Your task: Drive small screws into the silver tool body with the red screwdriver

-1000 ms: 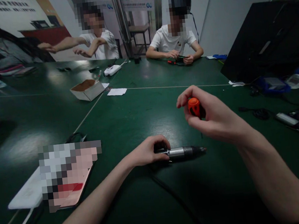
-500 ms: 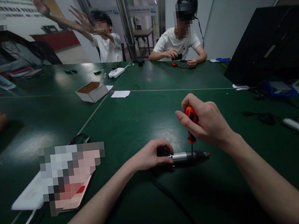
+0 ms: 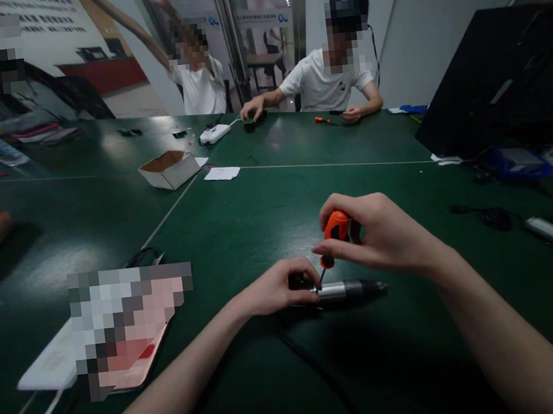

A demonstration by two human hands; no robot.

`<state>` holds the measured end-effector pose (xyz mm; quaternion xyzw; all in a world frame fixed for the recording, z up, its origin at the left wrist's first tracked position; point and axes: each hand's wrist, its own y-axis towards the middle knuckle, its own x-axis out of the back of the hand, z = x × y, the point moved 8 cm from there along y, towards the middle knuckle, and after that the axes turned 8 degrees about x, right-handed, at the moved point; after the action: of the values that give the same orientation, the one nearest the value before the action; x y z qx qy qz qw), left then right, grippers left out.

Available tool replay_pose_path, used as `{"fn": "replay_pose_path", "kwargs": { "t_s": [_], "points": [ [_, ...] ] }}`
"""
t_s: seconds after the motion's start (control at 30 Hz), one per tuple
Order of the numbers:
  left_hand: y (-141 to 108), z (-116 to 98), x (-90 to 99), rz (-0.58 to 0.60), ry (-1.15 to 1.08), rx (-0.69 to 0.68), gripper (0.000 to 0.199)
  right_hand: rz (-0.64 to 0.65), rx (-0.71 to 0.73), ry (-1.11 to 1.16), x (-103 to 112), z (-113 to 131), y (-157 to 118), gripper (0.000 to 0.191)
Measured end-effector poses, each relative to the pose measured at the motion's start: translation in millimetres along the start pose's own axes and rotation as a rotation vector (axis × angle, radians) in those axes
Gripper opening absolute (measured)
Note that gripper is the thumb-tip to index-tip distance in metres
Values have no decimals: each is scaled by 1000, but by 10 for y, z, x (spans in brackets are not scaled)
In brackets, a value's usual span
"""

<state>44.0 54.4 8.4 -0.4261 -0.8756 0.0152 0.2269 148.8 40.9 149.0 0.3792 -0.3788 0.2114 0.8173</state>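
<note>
On the table lies a black-and-silver cylindrical tool (image 3: 335, 292), its tapered black tip pointing right; its exact kind is unclear. My left hand (image 3: 287, 286) is closed around its left end, hiding that part. In my right hand (image 3: 371, 233) is an orange-and-black screwdriver (image 3: 337, 228), gripped by the handle. The screwdriver leans, its thin shaft slanting down and left to the silver body, close beside my left fingertips. Whether its tip sits in a screw is too small to tell.
A dark cable (image 3: 317, 364) runs toward me. Left are a pink phone (image 3: 149, 359) and a white flat device (image 3: 46, 369). Ahead stand an open box (image 3: 172, 175) and a paper slip (image 3: 222, 173). A large black panel (image 3: 500, 78) is at right. Co-workers sit around the table (image 3: 348, 140).
My right hand has moved the screwdriver left along the tool, from near the tapered end to beside my left fingers, and tilted it. Across the table, a co-worker's hand has reached to a small dark block.
</note>
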Motion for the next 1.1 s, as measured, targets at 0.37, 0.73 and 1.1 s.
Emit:
{"fn": "replay_pose_path", "kwargs": {
  "t_s": [0.37,0.73,1.1],
  "points": [
    [-14,-34,6,-8,-33,22,10,60,50,-73,-76,53,16,22],
    [-6,-5,5,2,6,22,10,72,59,-87,-99,52,8,22],
    [11,65,-8,11,-41,2,11,80,57,-79,-111,63,10,21]
  ]
}}
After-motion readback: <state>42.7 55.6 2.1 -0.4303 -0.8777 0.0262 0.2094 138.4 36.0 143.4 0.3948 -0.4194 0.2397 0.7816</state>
